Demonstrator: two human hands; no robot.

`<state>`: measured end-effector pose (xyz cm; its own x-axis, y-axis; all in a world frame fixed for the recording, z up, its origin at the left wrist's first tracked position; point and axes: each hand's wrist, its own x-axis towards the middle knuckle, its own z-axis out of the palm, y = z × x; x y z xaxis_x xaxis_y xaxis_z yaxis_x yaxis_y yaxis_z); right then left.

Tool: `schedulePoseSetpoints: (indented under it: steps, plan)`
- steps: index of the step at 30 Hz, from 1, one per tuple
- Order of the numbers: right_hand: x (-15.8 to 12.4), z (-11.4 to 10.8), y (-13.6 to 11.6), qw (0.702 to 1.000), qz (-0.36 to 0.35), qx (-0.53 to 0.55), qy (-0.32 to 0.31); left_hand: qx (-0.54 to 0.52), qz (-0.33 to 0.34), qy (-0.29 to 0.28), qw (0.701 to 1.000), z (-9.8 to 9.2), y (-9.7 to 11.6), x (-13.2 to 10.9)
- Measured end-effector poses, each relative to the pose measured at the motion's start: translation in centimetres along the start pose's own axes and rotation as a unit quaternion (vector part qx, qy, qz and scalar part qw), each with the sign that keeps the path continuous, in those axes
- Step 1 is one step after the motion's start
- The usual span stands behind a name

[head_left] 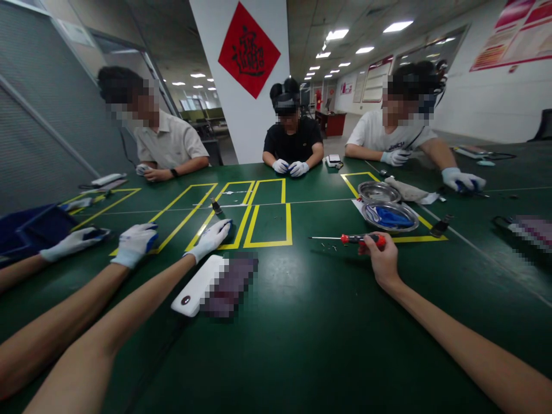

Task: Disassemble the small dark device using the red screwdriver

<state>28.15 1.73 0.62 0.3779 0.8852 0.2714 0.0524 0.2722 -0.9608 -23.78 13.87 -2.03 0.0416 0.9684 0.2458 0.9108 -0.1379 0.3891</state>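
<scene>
My right hand [382, 256] is bare and closed round the red and black handle of a screwdriver [360, 239], whose shaft points left above the table. Several small screws [330, 247] lie below the shaft. On the left, my left hand [211, 238] wears a white glove with blue fingertips. Its fingers are pressed together over the yellow-taped area, and what they hold, if anything, is hidden. A small dark object [216, 206] stands just beyond them. Nearer to me lie a white power bank [200, 286] and a blurred-out phone [230, 284].
Two metal bowls [379, 192] stand at the right, the nearer with blue items. Another small dark object [440, 226] is beside them. A neighbour's gloved hands [135, 244] are left of mine, near a blue bin [34, 230]. Three people sit across the green table [302, 345].
</scene>
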Motion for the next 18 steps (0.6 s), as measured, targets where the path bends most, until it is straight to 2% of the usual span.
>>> schedulePoseSetpoints:
  steps: [4, 11, 18]
  plan:
    - [-0.1, 0.0, -0.1, 1.0, 0.0, -0.001, -0.003, -0.021, 0.002, 0.007, 1.0, 1.3, 2.9, 1.4]
    - [0.1, -0.1, 0.3, 1.0, -0.008, 0.008, 0.0, -0.042, 0.051, 0.008, 0.998, 4.6, 8.2, 4.2]
    - [0.0, -0.3, 0.0, 1.0, -0.015, 0.005, -0.008, -0.071, 0.065, -0.002, 0.995, 6.2, 12.7, 5.0]
